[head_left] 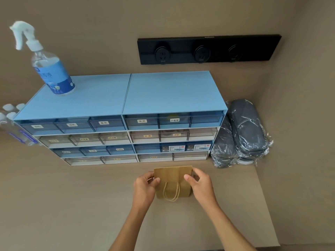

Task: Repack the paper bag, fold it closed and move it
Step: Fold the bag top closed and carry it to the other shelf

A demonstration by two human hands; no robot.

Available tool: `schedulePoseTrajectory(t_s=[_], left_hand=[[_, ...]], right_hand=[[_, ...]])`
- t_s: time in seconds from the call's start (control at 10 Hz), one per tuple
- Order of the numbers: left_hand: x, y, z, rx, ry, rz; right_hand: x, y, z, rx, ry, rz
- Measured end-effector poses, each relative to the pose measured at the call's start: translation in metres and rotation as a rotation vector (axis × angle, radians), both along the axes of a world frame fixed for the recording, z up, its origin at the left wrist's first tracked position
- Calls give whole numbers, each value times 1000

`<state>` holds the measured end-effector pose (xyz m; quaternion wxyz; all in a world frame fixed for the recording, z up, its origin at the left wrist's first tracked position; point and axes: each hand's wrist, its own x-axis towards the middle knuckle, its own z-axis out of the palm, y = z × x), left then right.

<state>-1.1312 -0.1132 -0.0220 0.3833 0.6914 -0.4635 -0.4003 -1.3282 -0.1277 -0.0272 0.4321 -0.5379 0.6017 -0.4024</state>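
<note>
Left hand (146, 185) pinches the left edge of the paper bag (173, 182), thumb on the front of the top flap, fingers behind. Right hand (200, 184) pinches the right edge the same way, thumb on the front. Both hands grasp the bag, which sits between them on the worktop (90, 205). Top flap looks folded over toward the person; fold line hard to read. Twine handles (171, 192) hang down the bag's front, below the thumbs.

Just beyond the hands: a blue and white drawer organizer (126, 124) against the wall, small labelled drawers in four rows. On its top, far left of the hands, a spray bottle (49, 66) with blue label and white trigger. Left of the organizer, clear bottles with white caps (12, 124), partly cut off. Beyond the right hand, grey items wrapped in plastic (241, 133) stacked beside the organizer. Above on the wall, a black socket strip (208, 49).
</note>
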Motion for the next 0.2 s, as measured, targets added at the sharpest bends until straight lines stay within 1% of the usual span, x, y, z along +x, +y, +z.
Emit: schedulePoseTrajectory(t_s=[0.1, 0.2], left_hand=[[3, 4, 7, 15, 10, -22], [5, 14, 28, -117, -25, -9]], right_hand=[[-1, 4, 8, 18, -13, 2], [1, 5, 42, -74, 17, -62]])
